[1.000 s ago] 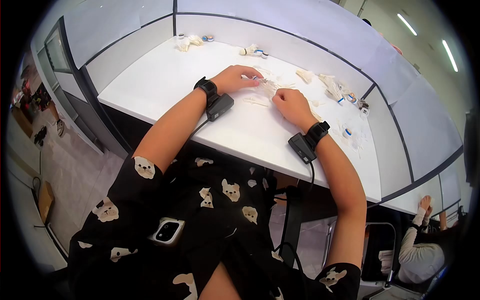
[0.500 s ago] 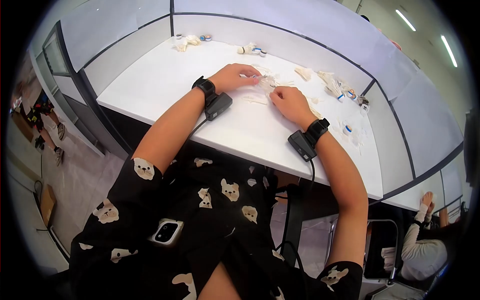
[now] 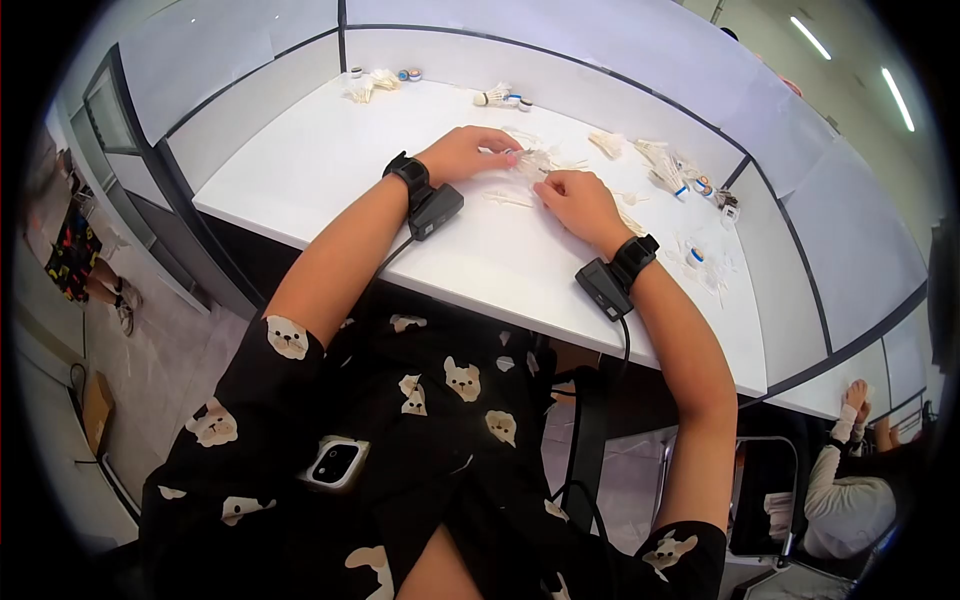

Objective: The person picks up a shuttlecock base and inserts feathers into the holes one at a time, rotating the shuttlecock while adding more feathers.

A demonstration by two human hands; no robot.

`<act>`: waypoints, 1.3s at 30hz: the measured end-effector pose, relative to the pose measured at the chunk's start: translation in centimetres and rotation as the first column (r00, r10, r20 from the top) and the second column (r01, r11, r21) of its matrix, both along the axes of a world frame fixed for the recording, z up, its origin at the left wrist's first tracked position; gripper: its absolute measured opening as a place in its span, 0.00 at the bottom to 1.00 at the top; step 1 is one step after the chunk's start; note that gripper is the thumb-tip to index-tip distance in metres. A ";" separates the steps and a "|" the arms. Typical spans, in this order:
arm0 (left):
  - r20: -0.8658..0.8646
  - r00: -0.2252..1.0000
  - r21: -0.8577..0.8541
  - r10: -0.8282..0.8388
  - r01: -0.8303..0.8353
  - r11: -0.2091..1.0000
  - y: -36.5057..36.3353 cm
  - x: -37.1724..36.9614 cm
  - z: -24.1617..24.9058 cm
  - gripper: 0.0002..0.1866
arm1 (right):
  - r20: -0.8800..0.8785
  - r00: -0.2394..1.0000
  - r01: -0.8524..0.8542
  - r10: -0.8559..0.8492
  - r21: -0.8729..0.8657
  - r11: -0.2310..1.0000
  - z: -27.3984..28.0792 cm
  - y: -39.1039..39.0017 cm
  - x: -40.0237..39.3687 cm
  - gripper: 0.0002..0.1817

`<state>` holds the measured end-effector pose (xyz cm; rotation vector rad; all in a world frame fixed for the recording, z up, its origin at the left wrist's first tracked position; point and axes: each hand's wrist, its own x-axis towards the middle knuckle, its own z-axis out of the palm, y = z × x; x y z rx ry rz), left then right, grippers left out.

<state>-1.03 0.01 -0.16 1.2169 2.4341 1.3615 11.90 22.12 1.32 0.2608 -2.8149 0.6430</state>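
Observation:
Over the white desk (image 3: pixel 390 185), my left hand (image 3: pixel 468 153) is closed, thumb and fingers pinching the end of a pale, feathered shuttlecock (image 3: pixel 533 164). The grip hides part of it. My right hand (image 3: pixel 580 203) is at the feather side with its fingers curled in a pinch; what lies between those fingertips is too small to make out. Loose feathers (image 3: pixel 508 198) are scattered on the desk below and around both hands.
Toward the back stands another shuttlecock (image 3: pixel 492 97), with feather pieces (image 3: pixel 372 86) further left. On the right are a feather bundle (image 3: pixel 660 168) and a blue-banded cork (image 3: pixel 695 257). Partition walls (image 3: pixel 560 75) enclose the desk. A phone (image 3: pixel 336 462) rests on my lap; a co-worker (image 3: pixel 850 500) sits at right.
My right hand has shifted very slightly left, toward the shuttlecock. My left hand stays in place. At far left, a person walking in the aisle has changed position.

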 end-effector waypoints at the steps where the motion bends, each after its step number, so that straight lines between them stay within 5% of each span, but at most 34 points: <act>1: 0.008 1.000 -0.001 0.002 -0.002 1.000 0.0 0.0 0.1 0.22 | 0.003 1.000 0.008 -0.008 0.007 1.000 -0.1 0.0 -0.1 0.17; 39: -0.001 1.000 -0.004 -0.020 0.020 1.000 0.0 -0.2 0.3 0.22 | -0.017 1.000 0.014 -0.013 0.007 1.000 0.1 -0.3 -0.1 0.17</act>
